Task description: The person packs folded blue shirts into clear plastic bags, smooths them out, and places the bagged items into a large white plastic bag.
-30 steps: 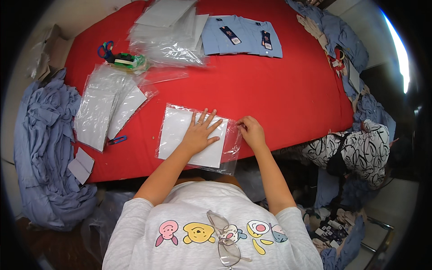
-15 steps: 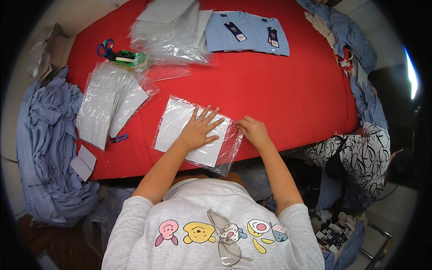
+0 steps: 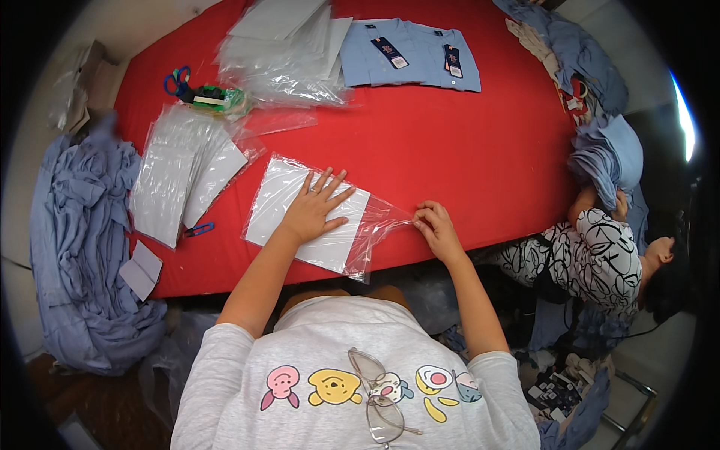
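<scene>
A clear plastic bag (image 3: 358, 238) with a white rectangular sheet (image 3: 281, 196) inside lies near the table's front edge. My left hand (image 3: 313, 212) rests flat on the bag over the sheet, fingers spread. To its right, my right hand (image 3: 437, 227) pinches the bag's right edge between thumb and fingers, drawing the film out into a taut point. Two folded light-blue shirts (image 3: 409, 56) with dark hang tags lie at the far side of the table.
Red cloth (image 3: 480, 165) covers the table. Bags with white sheets form a far stack (image 3: 281, 56) and a left stack (image 3: 169, 176). Blue-handled scissors (image 3: 178, 81), a tape dispenser (image 3: 214, 97) and a blue cutter (image 3: 199, 229) lie nearby. Blue garments (image 3: 82, 255) heap at left; a person (image 3: 600, 251) is at right.
My right hand has moved right and slightly nearer, stretching the bag's edge outward. My left hand and the bag shifted slightly left. The person at right now handles blue garments.
</scene>
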### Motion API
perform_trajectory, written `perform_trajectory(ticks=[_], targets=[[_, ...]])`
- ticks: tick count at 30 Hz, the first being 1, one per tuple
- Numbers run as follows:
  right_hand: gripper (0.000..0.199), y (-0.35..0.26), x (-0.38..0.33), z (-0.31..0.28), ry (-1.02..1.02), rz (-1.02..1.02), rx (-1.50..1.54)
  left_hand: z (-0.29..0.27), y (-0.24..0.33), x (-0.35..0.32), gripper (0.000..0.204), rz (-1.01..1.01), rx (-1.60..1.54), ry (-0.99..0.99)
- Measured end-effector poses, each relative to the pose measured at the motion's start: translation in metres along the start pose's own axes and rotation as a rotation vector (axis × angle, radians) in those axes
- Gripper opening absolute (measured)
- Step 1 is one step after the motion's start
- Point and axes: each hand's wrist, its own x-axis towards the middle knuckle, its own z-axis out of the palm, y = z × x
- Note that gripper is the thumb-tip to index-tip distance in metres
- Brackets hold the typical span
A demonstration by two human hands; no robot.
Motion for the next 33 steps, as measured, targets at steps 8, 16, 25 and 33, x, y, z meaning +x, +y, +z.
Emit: perform_trajectory(ticks=[8, 16, 25, 33], targets=[[0.032, -0.089, 0.028, 0.044, -0.222, -0.467, -0.538, -0.004, -0.001, 0.003, 0.078, -0.012, -0.017, 0.032], [0.017, -0.074, -0.005, -0.006, -0.202, -0.461, -0.406, -0.010, -0.009, 0.004, 0.082, -0.043, -0.030, 0.051], [0.029, -0.088, 0.023, 0.032, 0.297, 0.225, 0.508, -0.010, -0.012, -0.003, 0.080, -0.119, -0.036, 0.062], [0.022, -0.069, 0.068, 0.082, 0.286, 0.835, 0.816, -0.014, -0.011, -0.065, 0.080, -0.957, -0.198, 0.652]])
